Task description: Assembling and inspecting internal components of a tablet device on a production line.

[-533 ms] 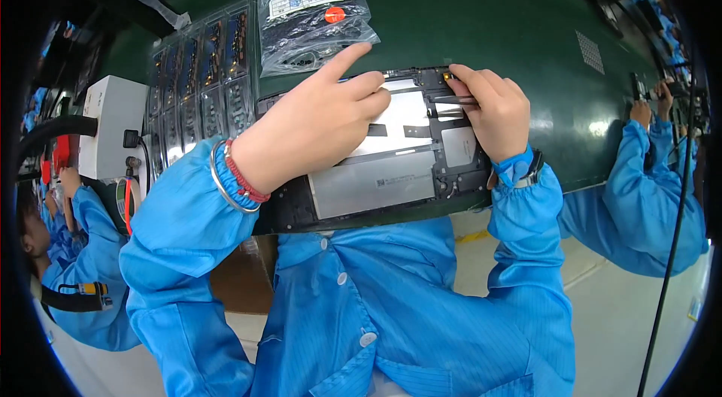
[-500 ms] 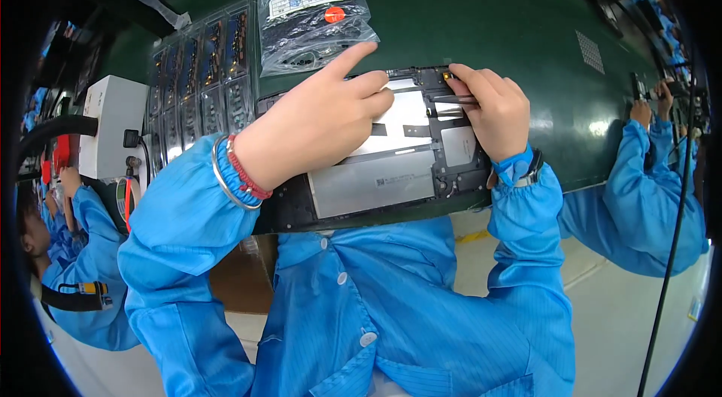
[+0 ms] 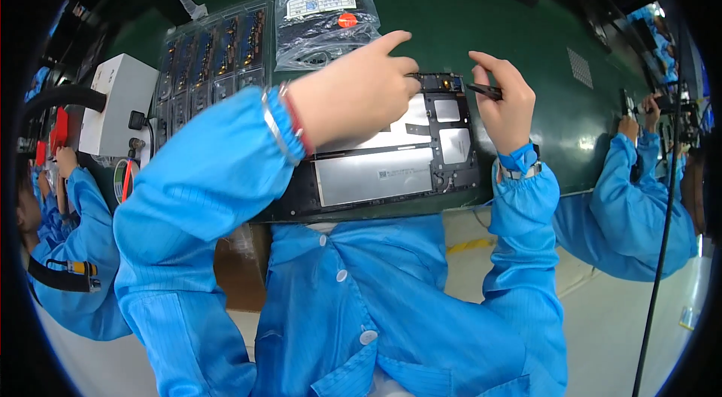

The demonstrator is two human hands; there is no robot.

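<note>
An opened black tablet (image 3: pixel 460 179) lies on the bench in front of me, its silver battery (image 3: pixel 376 175) and metal plates bare. My left hand (image 3: pixel 361 92) reaches over the tablet's upper part, index finger stretched out and the other fingers bent near its far edge. The left thumb is hidden. At the tablet's far right corner sits a small board (image 3: pixel 450 84) with a yellow spot. Just right of that corner, my right hand (image 3: pixel 508 100) is closed on dark tweezers (image 3: pixel 485 90), held sideways with the index finger raised. The tweezers' tips are hard to make out.
Clear trays (image 3: pixel 218 43) of small circuit parts stand at the far left, beside a clear plastic bag (image 3: pixel 327 21) of dark parts. A white box (image 3: pixel 113 105) with a black hose stands further left. Co-workers in blue sit on both sides; a cable (image 3: pixel 665 246) hangs at right.
My right hand has lifted off the tablet's right corner with the tweezers, baring that corner. My left hand has moved right and slightly away from me over the tablet. The view has shifted slightly.
</note>
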